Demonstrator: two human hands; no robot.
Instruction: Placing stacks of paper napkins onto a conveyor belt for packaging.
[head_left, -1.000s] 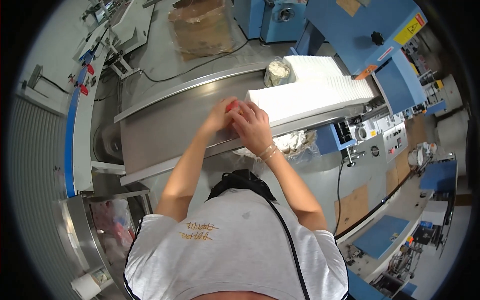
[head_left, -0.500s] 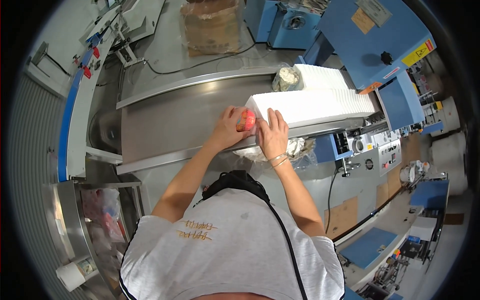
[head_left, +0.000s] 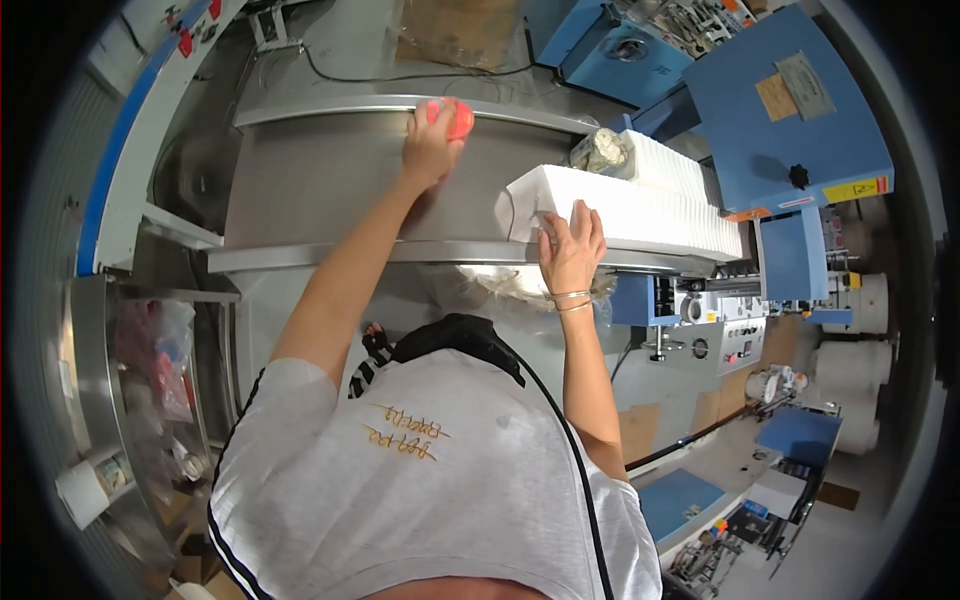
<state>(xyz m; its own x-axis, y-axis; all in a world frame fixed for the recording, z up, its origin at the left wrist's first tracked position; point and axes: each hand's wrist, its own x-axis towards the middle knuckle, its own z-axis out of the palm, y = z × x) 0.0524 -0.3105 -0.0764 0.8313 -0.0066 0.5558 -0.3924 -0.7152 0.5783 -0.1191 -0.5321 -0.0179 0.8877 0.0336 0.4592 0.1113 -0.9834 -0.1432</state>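
Hands apart, left grips a red object over bare metal near rail.

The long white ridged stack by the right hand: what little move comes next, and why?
Perhaps the right hand should gently steady the long white ridged stack: its left end piece seems to lean outward near that hand, while the left hand holds a bright pinkish-red rounded object.

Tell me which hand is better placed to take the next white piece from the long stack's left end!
Probably the right hand: it's at the long white stack, near that end, and no loose object shows in its grip. The left hand is farther off, its grip on a pinkish-red thing.
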